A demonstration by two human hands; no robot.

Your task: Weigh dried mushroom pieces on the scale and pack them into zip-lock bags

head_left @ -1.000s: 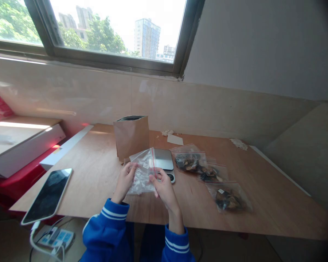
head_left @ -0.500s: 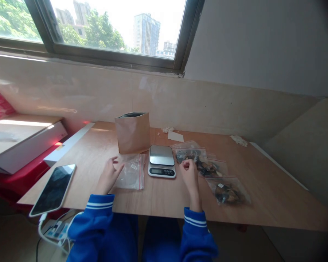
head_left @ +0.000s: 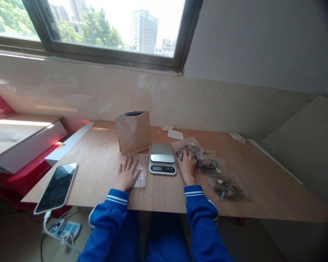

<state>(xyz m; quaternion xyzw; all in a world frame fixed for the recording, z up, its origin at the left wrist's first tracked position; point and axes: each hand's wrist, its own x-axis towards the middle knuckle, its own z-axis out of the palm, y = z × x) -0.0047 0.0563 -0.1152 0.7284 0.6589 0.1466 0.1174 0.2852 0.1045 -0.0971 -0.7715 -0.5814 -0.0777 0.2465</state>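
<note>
My left hand [head_left: 127,174] lies open, palm down, fingers spread, on a flat clear zip bag [head_left: 140,174] with a red seal, just left of the digital scale [head_left: 162,158]. My right hand [head_left: 187,163] rests on a clear zip bag of dark dried pieces [head_left: 190,145], right of the scale; a firm grip cannot be confirmed. Two more filled bags [head_left: 226,187] lie nearby on the bench [head_left: 93,163], with a kraft pouch [head_left: 133,133] behind. The step in hand appears to be taking up that bag; the next move calls for closing my fingers securely around it.
</note>
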